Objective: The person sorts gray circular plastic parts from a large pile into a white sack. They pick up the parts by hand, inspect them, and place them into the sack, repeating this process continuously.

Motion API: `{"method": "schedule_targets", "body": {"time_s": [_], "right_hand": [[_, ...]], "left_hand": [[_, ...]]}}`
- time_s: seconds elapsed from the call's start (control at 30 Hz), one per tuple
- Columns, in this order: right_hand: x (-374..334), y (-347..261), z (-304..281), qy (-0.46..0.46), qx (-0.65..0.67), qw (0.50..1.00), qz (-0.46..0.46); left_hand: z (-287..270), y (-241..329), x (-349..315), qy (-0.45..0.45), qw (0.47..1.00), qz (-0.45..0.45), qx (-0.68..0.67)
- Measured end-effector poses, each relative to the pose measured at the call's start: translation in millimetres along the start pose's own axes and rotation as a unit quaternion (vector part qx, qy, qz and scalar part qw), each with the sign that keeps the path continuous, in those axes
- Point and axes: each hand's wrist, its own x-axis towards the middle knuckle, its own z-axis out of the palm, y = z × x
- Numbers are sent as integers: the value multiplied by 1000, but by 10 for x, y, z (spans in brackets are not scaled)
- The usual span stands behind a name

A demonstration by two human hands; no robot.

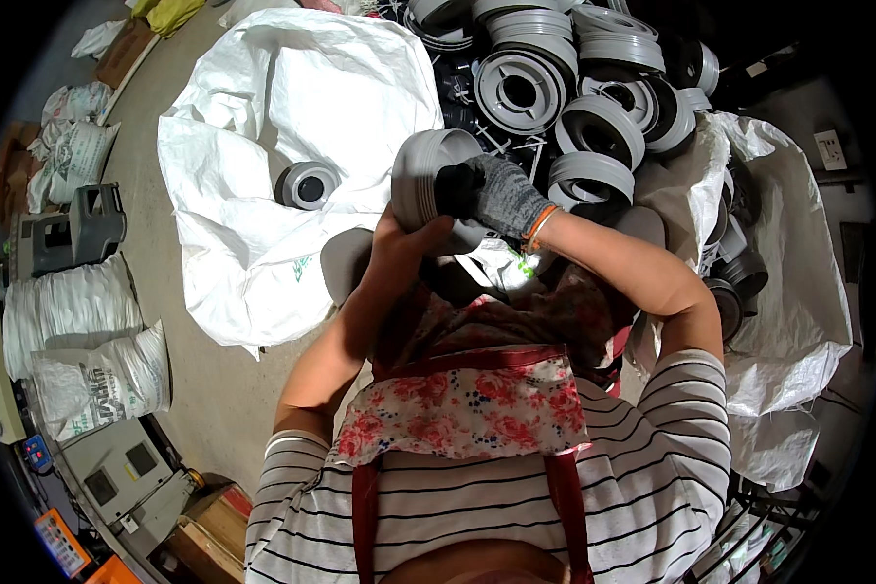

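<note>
In front of my chest I hold a grey plastic ribbed round part (pixel 414 185), tilted so that its hollow side faces right. My bare left hand (pixel 407 245) grips it from below, the thumb lying across its lower side. My right hand (pixel 506 198), in a grey knit glove with dark fingertips, closes on the right side of the same part. Those fingertips partly hide its opening, and whether they pinch something small does not show. Beyond my left hand, a smaller grey part with a dark centre (pixel 309 185) lies in a large white woven sack (pixel 234 234).
Many grey ring-shaped parts (pixel 521 91) are heaped ahead and to the right. Another white sack (pixel 798 331) at the right holds dark and grey parts (pixel 743 273). Filled white sacks (pixel 73 311) and a grey machine housing (pixel 117 472) stand along the left.
</note>
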Motion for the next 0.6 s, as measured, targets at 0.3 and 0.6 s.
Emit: {"method": "schedule_targets", "body": {"time_s": [0.3, 0.6], "right_hand": [[47, 116, -49, -170, 230, 946, 153], [159, 347, 194, -164, 152, 972, -74]], "left_hand": [[-41, -71, 31, 3, 999, 31, -16], [-107, 166, -24, -12, 989, 129, 73]]}}
